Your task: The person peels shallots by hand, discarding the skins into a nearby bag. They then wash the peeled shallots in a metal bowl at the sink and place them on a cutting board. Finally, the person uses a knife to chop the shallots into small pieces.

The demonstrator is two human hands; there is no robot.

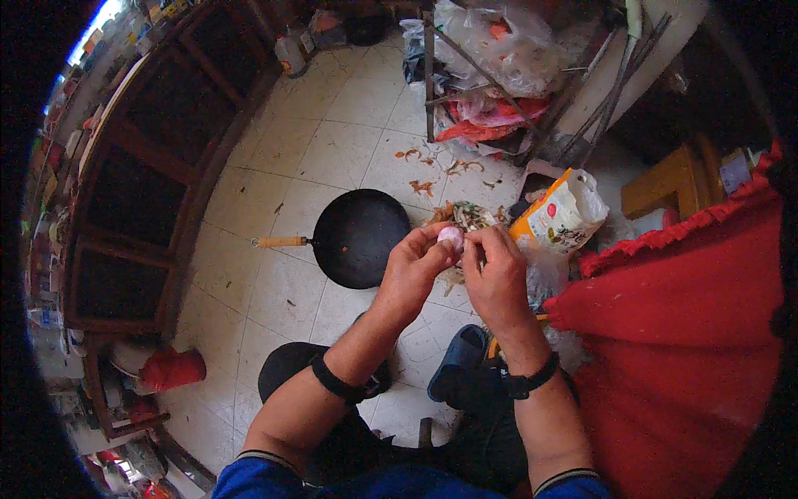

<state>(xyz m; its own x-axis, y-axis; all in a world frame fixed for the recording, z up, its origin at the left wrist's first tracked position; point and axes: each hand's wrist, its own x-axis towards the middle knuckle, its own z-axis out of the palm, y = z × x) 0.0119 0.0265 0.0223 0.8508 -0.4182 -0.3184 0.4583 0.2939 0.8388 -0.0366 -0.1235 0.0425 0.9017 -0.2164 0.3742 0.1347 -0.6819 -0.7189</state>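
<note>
My left hand (421, 256) grips a small pinkish-white bulb (451, 237), perhaps garlic or a shallot, between thumb and fingers. Close against its right side is my right hand (494, 256), thumb and forefinger pinched together; whether they hold a bit of skin cannot be made out. Below the hands, a heap of peelings and vegetable scraps (471, 215) lies on the tiled floor. A black wok (361, 237) with a wooden handle stands on the floor to the left. At the right of the scraps is an orange and white plastic bag (555, 215), upright and open at its top.
Orange peelings (422, 187) are scattered on the floor tiles. A metal rack (430, 81) with plastic bags stands beyond. Dark wooden cabinets (149, 150) line the left side, and a red cloth (679, 299) hangs at the right. A blue slipper (458, 358) is near my legs.
</note>
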